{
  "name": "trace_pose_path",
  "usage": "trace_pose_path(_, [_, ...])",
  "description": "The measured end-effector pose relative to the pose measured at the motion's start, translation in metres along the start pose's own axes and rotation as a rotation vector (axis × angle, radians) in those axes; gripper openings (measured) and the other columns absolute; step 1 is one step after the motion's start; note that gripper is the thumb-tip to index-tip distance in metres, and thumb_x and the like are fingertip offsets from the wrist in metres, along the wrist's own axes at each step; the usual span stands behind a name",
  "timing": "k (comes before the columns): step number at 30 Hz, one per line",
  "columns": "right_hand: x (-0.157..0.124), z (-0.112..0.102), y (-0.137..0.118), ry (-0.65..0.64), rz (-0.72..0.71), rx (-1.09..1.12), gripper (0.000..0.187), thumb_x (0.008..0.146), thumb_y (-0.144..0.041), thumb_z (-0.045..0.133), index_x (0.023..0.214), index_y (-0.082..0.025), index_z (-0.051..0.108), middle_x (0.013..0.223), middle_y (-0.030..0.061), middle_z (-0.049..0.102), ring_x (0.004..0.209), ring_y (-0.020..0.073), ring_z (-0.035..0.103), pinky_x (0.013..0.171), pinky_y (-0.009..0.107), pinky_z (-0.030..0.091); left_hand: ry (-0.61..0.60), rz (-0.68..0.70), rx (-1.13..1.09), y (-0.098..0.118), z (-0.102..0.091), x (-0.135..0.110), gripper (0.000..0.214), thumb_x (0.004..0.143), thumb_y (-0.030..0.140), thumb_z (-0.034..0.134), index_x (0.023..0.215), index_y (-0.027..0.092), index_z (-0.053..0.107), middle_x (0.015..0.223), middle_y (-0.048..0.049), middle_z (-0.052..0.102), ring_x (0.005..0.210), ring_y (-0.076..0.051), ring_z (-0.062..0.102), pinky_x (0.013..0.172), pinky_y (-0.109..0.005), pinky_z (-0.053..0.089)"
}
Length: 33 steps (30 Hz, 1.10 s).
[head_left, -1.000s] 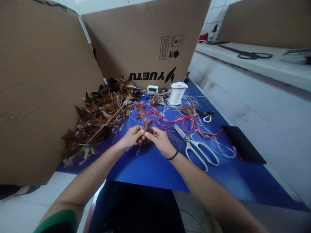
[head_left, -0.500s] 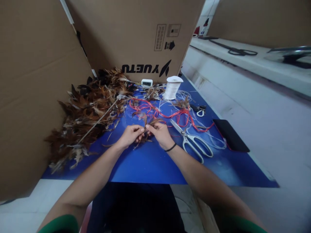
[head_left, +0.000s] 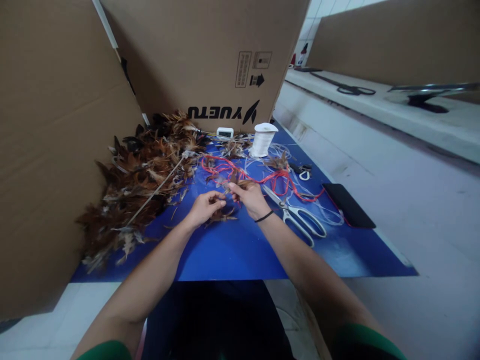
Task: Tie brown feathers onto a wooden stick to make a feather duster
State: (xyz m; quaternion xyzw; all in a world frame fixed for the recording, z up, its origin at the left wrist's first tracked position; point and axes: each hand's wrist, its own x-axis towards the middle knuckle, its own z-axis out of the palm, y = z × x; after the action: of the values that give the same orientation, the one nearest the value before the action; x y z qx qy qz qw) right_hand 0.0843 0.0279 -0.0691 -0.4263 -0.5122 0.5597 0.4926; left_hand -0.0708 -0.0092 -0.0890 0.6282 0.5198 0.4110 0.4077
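My right hand (head_left: 252, 198) pinches a few brown feathers (head_left: 235, 176) between thumb and fingers, above the blue table (head_left: 228, 255). Just left of it, my left hand (head_left: 205, 207) has thumb and forefinger a little apart, and nothing shows between them. Loose brown feathers (head_left: 224, 216) lie on the table beneath and between both hands. A large heap of brown feathers (head_left: 146, 175) spreads to the left, with a thin pale stick (head_left: 155, 189) across it. Scissors (head_left: 296, 212) with pale handles rest beside my right wrist, their blades partly open.
Red ribbon (head_left: 262, 178) winds behind my hands. A white spool (head_left: 263, 141) and a small white display device (head_left: 225, 133) stand near the cardboard box (head_left: 168, 60). A black phone (head_left: 348, 205) lies at the right edge. Another cardboard panel (head_left: 41, 150) rises at left.
My hands have parted slightly: the right one has lifted away with its feathers, and the left has loosened its fingers. The camera view has shifted a little.
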Motion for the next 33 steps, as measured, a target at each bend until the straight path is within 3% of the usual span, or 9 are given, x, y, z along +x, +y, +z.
trace_pose_path(4, [0.007,-0.004,0.002,-0.024,-0.004,0.109,0.030,0.060,-0.039,0.073,0.060,-0.013,0.059,0.051,-0.0017,0.054,0.044,0.0075,0.047,0.043,0.022,0.039,0.255,0.184,0.332,0.002,-0.005,0.001,0.027,0.079,0.033,0.058,0.099,0.016,0.064,0.095,-0.0065,0.060,0.077,-0.014,0.056,0.073,-0.027,0.046])
trace_pose_path(6, [0.007,-0.005,0.005,-0.050,-0.001,0.116,0.030,0.061,-0.039,0.073,0.061,-0.012,0.059,0.052,-0.0015,0.055,0.043,0.0073,0.047,0.043,0.021,0.039,0.321,0.246,0.440,0.005,-0.004,0.000,0.028,0.084,0.034,0.051,0.101,0.017,0.064,0.102,-0.0079,0.059,0.086,-0.015,0.056,0.078,-0.028,0.045])
trace_pose_path(10, [0.004,-0.003,0.010,-0.081,-0.001,0.064,0.031,0.063,-0.041,0.071,0.058,-0.013,0.058,0.049,-0.0015,0.054,0.040,0.0072,0.046,0.041,0.021,0.038,0.252,0.285,0.466,0.009,-0.001,-0.002,0.030,0.087,0.036,0.045,0.098,0.017,0.066,0.095,-0.0064,0.063,0.089,-0.016,0.057,0.077,-0.026,0.043])
trace_pose_path(16, [-0.003,0.004,0.006,-0.123,-0.017,-0.035,0.029,0.066,-0.038,0.068,0.058,-0.012,0.058,0.047,-0.0021,0.053,0.040,0.0063,0.045,0.042,0.021,0.038,0.115,0.148,0.381,0.007,0.000,-0.002,0.027,0.084,0.036,0.050,0.082,0.016,0.068,0.074,-0.0013,0.067,0.067,-0.013,0.057,0.064,-0.023,0.040])
trace_pose_path(24, [-0.007,0.002,0.003,-0.140,-0.064,-0.036,0.025,0.062,-0.035,0.071,0.066,-0.013,0.060,0.052,-0.0032,0.054,0.045,0.0073,0.047,0.044,0.021,0.039,0.115,0.071,0.121,0.004,-0.001,0.001,0.026,0.078,0.037,0.056,0.074,0.014,0.067,0.061,0.0007,0.062,0.058,-0.012,0.052,0.059,-0.022,0.039])
trace_pose_path(33, [-0.005,0.000,0.006,-0.169,-0.046,-0.039,0.022,0.065,-0.033,0.069,0.062,-0.014,0.058,0.049,-0.0032,0.052,0.045,0.0070,0.046,0.045,0.021,0.039,0.050,0.039,0.062,0.002,0.002,0.001,0.031,0.078,0.041,0.056,0.067,0.013,0.062,0.056,0.0025,0.053,0.052,-0.009,0.044,0.051,-0.020,0.034])
